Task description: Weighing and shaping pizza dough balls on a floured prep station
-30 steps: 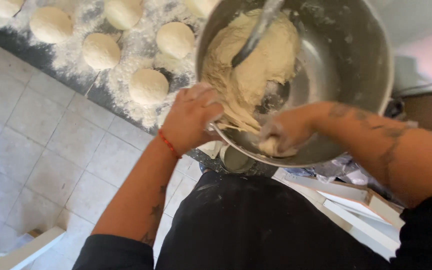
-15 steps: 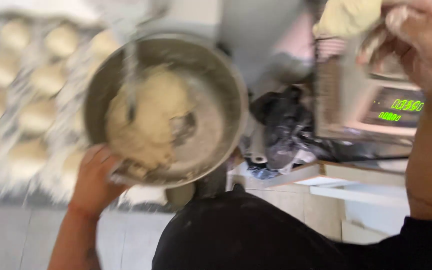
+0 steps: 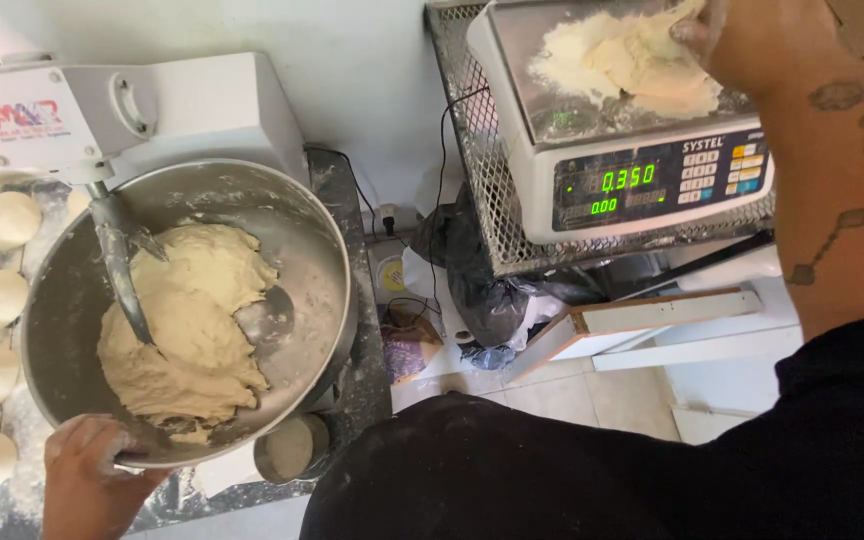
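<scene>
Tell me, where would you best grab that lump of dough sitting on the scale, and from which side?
Probably from above, cupping the dough piece around its soft, rounded bulk. It lies loose on the flat, floured pan of the scale, open overhead, and the right hand already rests on its far right edge. The wire rack blocks a low approach from the left, while the left hand holds the mixing bowl rim.

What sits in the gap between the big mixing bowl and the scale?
In the head view, between the bowl and the scale lie a black bag, a cord down the wall and a small brown packet on the floor.
</scene>
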